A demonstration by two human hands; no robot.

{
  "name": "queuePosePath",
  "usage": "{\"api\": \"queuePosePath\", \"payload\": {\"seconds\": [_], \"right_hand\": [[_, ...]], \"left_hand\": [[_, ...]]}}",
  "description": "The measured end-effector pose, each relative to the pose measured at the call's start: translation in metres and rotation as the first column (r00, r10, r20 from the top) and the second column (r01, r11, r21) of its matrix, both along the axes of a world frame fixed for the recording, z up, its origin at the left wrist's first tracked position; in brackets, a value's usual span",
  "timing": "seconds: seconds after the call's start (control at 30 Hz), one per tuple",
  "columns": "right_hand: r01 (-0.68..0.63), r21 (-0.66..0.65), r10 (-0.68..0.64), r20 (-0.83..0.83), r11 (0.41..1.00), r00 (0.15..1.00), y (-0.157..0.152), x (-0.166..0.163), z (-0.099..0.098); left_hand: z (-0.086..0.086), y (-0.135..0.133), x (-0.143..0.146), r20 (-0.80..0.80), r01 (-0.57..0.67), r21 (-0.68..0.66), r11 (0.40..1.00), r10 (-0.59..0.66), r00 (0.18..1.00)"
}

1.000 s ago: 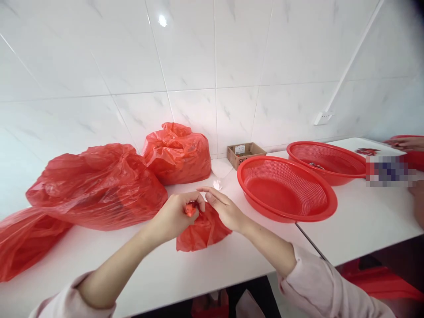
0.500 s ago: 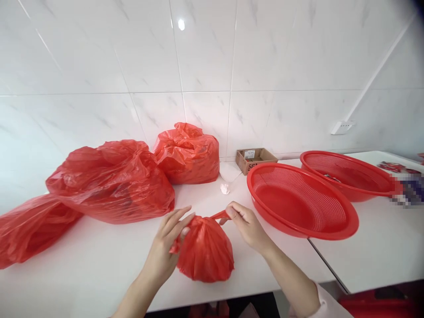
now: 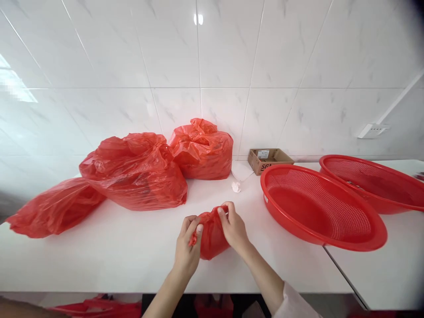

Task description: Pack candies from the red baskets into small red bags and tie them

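Observation:
A small red plastic bag sits on the white table in front of me, bunched up between my hands. My left hand pinches one of the bag's handles at its left side, fingers closed on the plastic. On the bag's right top edge, my right hand grips the other handle with curled fingers. Both hands press close against the bag.
Three bigger red plastic bags lie behind: a flat one at left, a full one in the middle, another by the tiled wall. A small cardboard box, a white crumpled scrap and two red mesh baskets stand at right.
My hands have drawn closer together on the small bag, which now looks more bunched. The view has shifted left, and the other person's hands at the right are out of sight.

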State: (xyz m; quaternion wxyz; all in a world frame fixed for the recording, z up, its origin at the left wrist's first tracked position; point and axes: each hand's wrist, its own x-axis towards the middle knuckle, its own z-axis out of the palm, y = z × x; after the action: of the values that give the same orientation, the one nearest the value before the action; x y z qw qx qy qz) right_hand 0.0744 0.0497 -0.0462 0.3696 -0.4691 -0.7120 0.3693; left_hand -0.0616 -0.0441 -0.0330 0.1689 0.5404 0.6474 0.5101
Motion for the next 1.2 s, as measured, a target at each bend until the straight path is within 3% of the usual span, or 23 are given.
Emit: {"api": "queuePosePath", "payload": {"seconds": [0.13, 0.33, 0.57, 0.9, 1.03, 1.2], "right_hand": [[-0.030, 0.053, 0.025, 0.087, 0.998, 0.996, -0.001, -0.009, -0.018], [-0.043, 0.075, 0.038, 0.075, 0.996, 0.997, 0.010, 0.010, -0.024], [-0.064, 0.002, 0.064, 0.044, 0.998, 0.997, 0.009, 0.027, -0.036], [-0.030, -0.025, 0.032, 0.048, 0.999, 0.998, 0.002, 0.022, -0.041], [-0.049, -0.119, 0.041, -0.063, 0.992, 0.997, 0.005, 0.030, -0.035], [-0.134, -0.259, 0.049, -0.309, 0.957, 0.950, 0.018, 0.051, -0.016]], "left_hand": [[-0.018, 0.005, 0.006, -0.087, -0.066, -0.019, 0.998, 0.064, 0.994], [-0.042, -0.005, -0.007, -0.218, 0.021, -0.080, 0.997, -0.038, 0.975], [-0.049, -0.010, -0.007, -0.290, 0.081, -0.117, 0.990, -0.112, 0.951], [-0.065, -0.008, -0.007, -0.313, 0.107, -0.092, 0.990, -0.131, 0.941], [-0.060, -0.014, -0.006, -0.265, 0.131, -0.107, 0.986, -0.155, 0.952], [-0.025, -0.034, -0.018, 0.028, 0.107, -0.136, 0.985, -0.104, 0.994]]}}
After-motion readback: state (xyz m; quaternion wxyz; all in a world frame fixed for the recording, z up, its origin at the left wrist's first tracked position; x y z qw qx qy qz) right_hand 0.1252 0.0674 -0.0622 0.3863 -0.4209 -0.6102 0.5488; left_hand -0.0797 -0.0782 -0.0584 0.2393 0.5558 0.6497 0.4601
